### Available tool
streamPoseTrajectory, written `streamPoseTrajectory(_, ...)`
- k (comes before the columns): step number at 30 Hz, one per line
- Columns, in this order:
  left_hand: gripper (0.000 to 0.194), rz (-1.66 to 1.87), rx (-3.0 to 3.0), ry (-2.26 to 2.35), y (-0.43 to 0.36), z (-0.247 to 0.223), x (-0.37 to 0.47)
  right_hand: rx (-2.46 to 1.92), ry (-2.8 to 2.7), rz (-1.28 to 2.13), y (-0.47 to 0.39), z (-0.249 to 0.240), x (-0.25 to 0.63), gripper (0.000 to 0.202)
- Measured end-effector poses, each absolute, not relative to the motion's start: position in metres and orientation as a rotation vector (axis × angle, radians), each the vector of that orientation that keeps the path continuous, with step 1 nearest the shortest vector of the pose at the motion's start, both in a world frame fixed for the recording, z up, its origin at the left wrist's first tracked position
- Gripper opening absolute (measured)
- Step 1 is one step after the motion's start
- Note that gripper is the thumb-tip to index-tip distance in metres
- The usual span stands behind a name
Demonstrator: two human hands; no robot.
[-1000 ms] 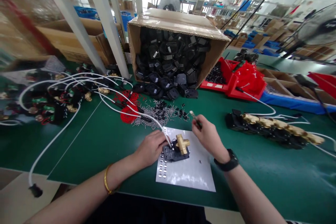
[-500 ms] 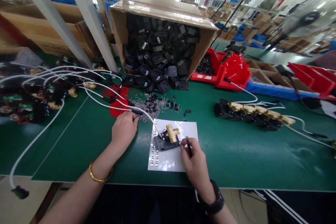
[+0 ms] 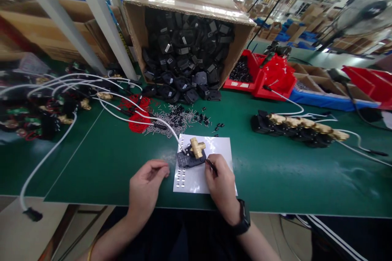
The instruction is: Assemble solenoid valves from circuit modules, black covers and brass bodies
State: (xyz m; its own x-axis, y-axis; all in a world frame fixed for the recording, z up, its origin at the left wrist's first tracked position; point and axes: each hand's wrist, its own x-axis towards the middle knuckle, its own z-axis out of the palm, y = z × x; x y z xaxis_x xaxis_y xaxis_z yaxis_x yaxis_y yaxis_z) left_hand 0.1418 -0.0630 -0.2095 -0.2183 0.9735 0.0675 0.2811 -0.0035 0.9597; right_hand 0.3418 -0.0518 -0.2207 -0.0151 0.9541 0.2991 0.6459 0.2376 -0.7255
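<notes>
Over the bench, my left hand [image 3: 145,185] is closed, thumb against forefinger, just left of a white sheet [image 3: 197,179]. Whatever is in that pinch is too small to make out. My right hand [image 3: 222,179] grips a dark slim stick-like tool [image 3: 212,166] at the right edge of a black plastic housing [image 3: 185,160]. That housing lies on the sheet, with a brass T-shaped fitting [image 3: 197,148] on it and a white cable [image 3: 171,128] leading off up-left. Small shiny round pieces [image 3: 183,179] sit in columns along the sheet's left side.
Beyond the sheet lie loose small metal pins and black parts [image 3: 174,120] and red rings [image 3: 137,122]. A carton [image 3: 190,0] of black housings stands behind. Brass-fitted assemblies [image 3: 300,126] lie right, cabled units [image 3: 55,118] left, red bins [image 3: 278,75] at back right.
My left hand has come back from the loose pins toward me, to beside the sheet, fingers pinched. My right hand has tilted the tool lower, nearer the housing's edge.
</notes>
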Motion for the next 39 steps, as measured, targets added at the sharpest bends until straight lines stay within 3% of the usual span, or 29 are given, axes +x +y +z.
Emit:
streamPoseTrajectory(5,0.008,1.362,2.007,1.423,-0.068,-0.214,0.154,-1.542,-1.621,0.459,-0.055,-0.218,0.334,0.009)
streamPoseTrajectory(11,0.012,1.348,2.302,1.337,-0.06,-0.215,0.162,-1.596,-1.632,0.497,-0.044,-0.209,0.342,0.008)
streamPoseTrajectory(28,0.012,1.262,2.148,1.501,-0.059,-0.215,0.164,-1.453,-1.747,0.446,-0.063,-0.215,0.337,0.016)
streamPoseTrajectory(39,0.008,1.305,2.171,1.401,-0.064,-0.214,0.163,-1.586,-1.646,0.447,-0.057,-0.214,0.338,0.01)
